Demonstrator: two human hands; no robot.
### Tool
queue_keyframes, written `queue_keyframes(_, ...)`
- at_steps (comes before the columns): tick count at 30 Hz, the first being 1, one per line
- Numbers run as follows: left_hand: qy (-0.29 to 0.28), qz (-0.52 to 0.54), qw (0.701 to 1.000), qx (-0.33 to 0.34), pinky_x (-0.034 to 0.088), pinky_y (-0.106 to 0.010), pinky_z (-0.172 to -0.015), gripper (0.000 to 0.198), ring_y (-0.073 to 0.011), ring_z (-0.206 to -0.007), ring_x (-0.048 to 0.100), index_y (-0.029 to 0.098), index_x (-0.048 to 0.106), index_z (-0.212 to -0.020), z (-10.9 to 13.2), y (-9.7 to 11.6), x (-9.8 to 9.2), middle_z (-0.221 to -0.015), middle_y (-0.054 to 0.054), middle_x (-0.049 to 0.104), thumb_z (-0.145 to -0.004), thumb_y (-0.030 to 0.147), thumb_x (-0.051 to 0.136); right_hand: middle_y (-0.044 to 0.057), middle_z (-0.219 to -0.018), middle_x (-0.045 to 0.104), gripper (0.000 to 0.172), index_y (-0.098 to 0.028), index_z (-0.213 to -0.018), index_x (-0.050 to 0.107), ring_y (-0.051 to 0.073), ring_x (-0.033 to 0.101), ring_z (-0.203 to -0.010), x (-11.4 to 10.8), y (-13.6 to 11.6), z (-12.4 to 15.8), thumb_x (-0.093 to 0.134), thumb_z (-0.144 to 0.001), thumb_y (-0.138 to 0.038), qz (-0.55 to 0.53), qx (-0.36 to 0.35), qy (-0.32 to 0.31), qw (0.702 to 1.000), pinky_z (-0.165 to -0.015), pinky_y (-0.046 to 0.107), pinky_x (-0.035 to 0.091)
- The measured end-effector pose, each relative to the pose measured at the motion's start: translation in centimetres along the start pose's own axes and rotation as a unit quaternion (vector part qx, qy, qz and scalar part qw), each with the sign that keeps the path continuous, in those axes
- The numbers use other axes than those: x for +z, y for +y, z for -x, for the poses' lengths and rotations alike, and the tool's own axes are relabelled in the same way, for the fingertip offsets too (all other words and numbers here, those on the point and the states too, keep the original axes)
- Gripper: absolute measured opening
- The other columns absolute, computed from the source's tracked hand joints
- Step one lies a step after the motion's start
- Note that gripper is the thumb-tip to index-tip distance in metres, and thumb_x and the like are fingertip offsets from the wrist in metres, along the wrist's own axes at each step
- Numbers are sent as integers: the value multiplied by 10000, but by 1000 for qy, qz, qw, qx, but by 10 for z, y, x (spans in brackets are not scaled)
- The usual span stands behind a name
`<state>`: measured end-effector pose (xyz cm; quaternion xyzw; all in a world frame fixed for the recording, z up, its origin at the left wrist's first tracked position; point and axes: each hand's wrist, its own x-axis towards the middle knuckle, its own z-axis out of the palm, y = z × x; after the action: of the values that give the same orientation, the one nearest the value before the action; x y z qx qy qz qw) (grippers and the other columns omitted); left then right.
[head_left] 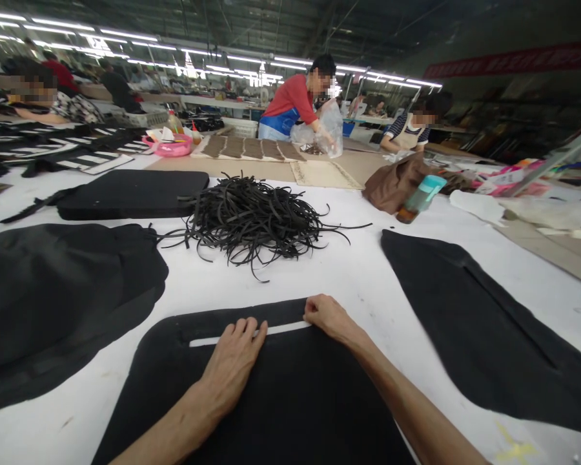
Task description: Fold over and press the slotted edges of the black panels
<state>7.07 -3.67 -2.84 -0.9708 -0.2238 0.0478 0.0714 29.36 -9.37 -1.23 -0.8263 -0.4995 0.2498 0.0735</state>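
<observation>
In front of me lies a black fabric panel (290, 400) with rounded corners. A narrow white band (288, 328) runs across its upper part; I cannot tell whether it is a strip or a slot with the white table showing through. My left hand (232, 361) rests palm down over the band, fingers extended on the panel. At the band's right end, near the top edge, my right hand (326, 316) has its fingers pinched together; what is between them, if anything, is hidden. Beyond the panel sits a tangled heap of thin black strips (256, 219).
Black panels lie left (53, 297) and right (484, 323), with a stack of black pieces (135, 194) at the back left. A turquoise-lidded bottle (421, 199) leans by a brown cloth (394, 181). A pink basket (172, 146) stands farther back. Co-workers work across the table.
</observation>
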Motion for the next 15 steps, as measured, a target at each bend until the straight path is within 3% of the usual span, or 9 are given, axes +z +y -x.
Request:
queue_keyframes(5, -12, 37, 998, -47, 353, -433, -956, 581, -273, -1165, 425, 130, 418, -1276, 22, -19, 4, -1345, -150, 402, -729, -47, 337, 50, -779, 625, 130, -180, -738, 604, 179, 564, -742, -3, -1, 19, 488, -737, -121, 69, 34, 42, 996, -590, 255, 338)
queue_keyframes(8, 7, 113, 993, -42, 308, -405, -1022, 489, -244, -1246, 361, 143, 408, -1285, 23, -16, -1, -1391, -128, 360, -809, 38, 365, 102, -915, 609, 240, -168, -893, 591, 207, 563, -801, 8, -7, 38, 359, -847, -130, 121, 30, 128, 984, -641, 297, 377)
queue_keyframes(10, 20, 169, 985, 1, 272, -391, -1057, 444, -227, -1287, 308, 153, 373, -1308, 20, -11, -4, -1407, -114, 342, -872, 224, 419, 111, -1026, 599, 278, -172, -1010, 579, 212, 561, -885, 24, -12, 49, 329, -890, -177, 144, -51, 196, 969, -737, 321, 407)
queue_keyframes(11, 22, 195, 980, 34, 249, -393, -1072, 517, -229, -1303, 277, 150, 344, -1325, 17, -8, -4, -1417, -115, 322, -862, 350, 457, 106, -1096, 588, 288, -177, -1077, 564, 215, 548, -961, 34, -14, 52, 342, -894, -195, 152, -111, 215, 958, -813, 333, 403)
queue_keyframes(13, 21, 238, 967, 92, 191, -404, -1096, 743, -238, -1328, 216, 139, 255, -1365, 13, -4, -3, -1439, -123, 269, -794, 564, 467, 87, -1267, 509, 363, -175, -1234, 477, 221, 456, -1145, 56, -15, 56, 396, -884, -231, 163, -228, 205, 938, -967, 364, 331)
queue_keyframes(15, 20, 262, 957, 119, 132, -426, -1106, 865, -247, -1339, 174, 137, 180, -1389, 10, -1, 0, -1449, -133, 235, -750, 684, 385, 69, -1378, 393, 507, -163, -1339, 354, 235, 336, -1256, 74, -11, 56, 453, -862, -301, 177, -292, 168, 925, -1041, 415, 246)
